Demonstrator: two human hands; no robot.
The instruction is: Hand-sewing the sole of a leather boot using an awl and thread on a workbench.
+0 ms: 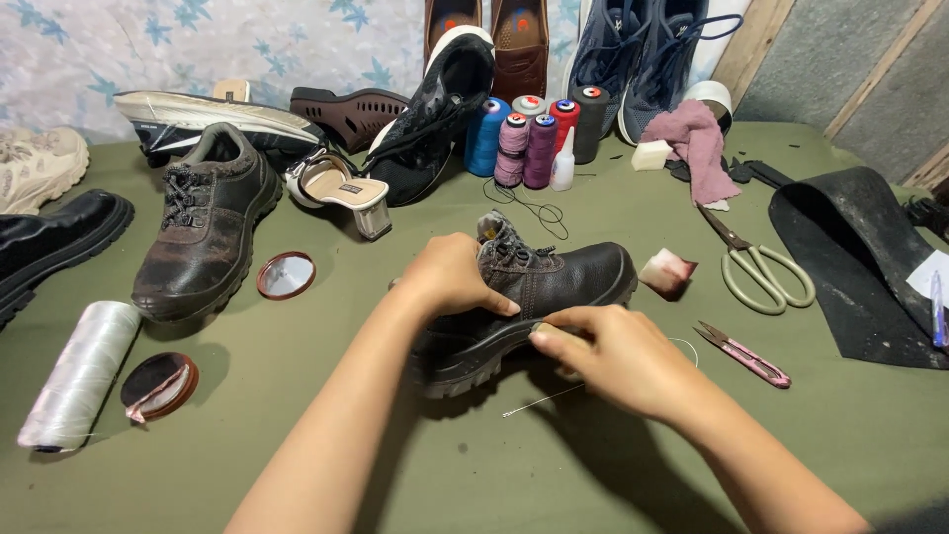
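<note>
Fingers, left hand (450,277): wrapped over brown boot (539,297) upper, gripping.
Fingers, right hand (613,356): pressed together, pinching at boot's sole edge.
Boot: centre of table (297,435), on its side.
Right, near: pink snips (743,354).

An olive-green cloth (297,435) covers the surface, and a brown boot (554,287) lies on its side at the middle, with a needle (539,400) just in front of it. To the left lie a white twine spool (79,376), two round lids (158,386), a matching boot (208,222) and a black shoe (49,237). Toward the back stand thread cones (529,138) and a glue bottle (562,163), while scissors (756,262), pink snips (743,353), a pink rag (697,138) and a black rubber sheet (855,262) lie right.
</note>
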